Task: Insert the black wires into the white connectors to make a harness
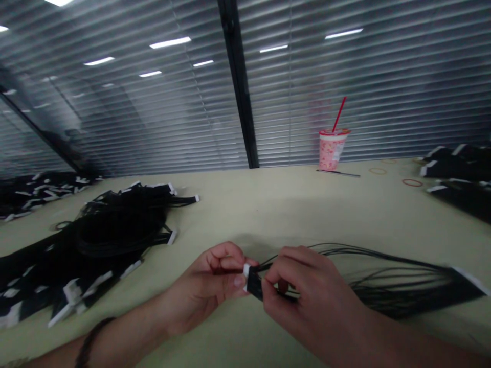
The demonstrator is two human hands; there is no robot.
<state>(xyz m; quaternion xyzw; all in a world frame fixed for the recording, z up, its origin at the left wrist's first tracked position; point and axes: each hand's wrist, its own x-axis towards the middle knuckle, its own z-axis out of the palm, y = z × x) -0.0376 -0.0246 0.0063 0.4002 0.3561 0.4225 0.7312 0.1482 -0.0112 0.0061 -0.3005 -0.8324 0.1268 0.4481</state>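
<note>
Black wire bundle (399, 286), its white-tipped end (246, 271) held over a pale table (268, 214), is pinched narrowly by the left hand (203, 286) and gripped by the curled right hand (310, 301). Further bundles (115, 230) are piled to the left; a pink cup with red straw (330, 148) is placed well beyond.

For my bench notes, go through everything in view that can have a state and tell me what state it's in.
Left hand: pinching a white connector
Right hand: holding the black wire harness near that connector
Black wire harness: strands loosely fanned
Harness heap: piled, tangled
Pink cup: upright, red straw in it
Window blinds: slats closed
Red rubber band: lying loose
</note>
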